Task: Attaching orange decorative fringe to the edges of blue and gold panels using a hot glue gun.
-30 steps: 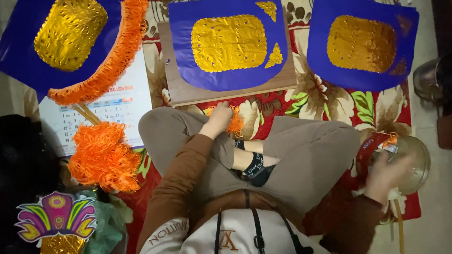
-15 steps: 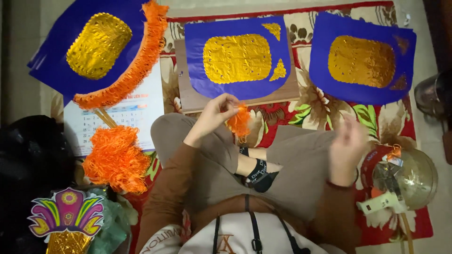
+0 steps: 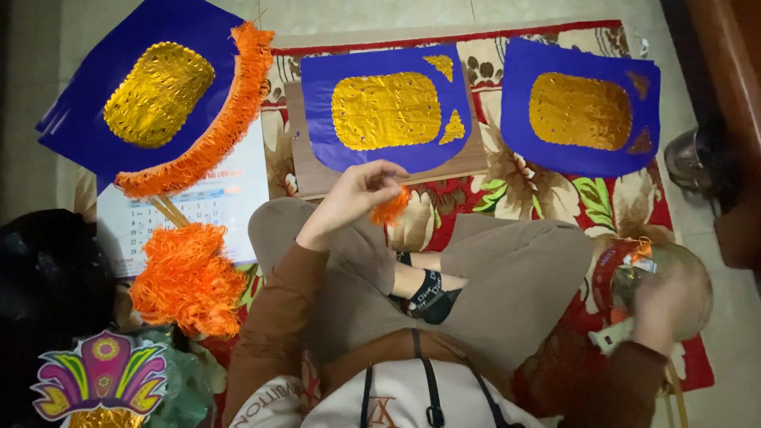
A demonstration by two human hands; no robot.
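A small orange tuft [image 3: 390, 208] — frayed and fluffy — is pinched between the fingertips of the left hand [image 3: 357, 194], above the crossed legs [image 3: 507, 277]. The right hand [image 3: 662, 305] is blurred against a round jar [image 3: 678, 277] on the mat's edge; its grip cannot be told. A pile of orange fringe [image 3: 190, 277] lies to the left, beside a white calendar sheet [image 3: 218, 206]. Farther off, three blue sheets with gold panels are laid out — the middle sheet [image 3: 384, 107] on a board [image 3: 317, 174], the left sheet [image 3: 143, 87] edged with an orange fringe band [image 3: 226, 127], the right sheet [image 3: 583, 107] on the floral mat [image 3: 547, 194].
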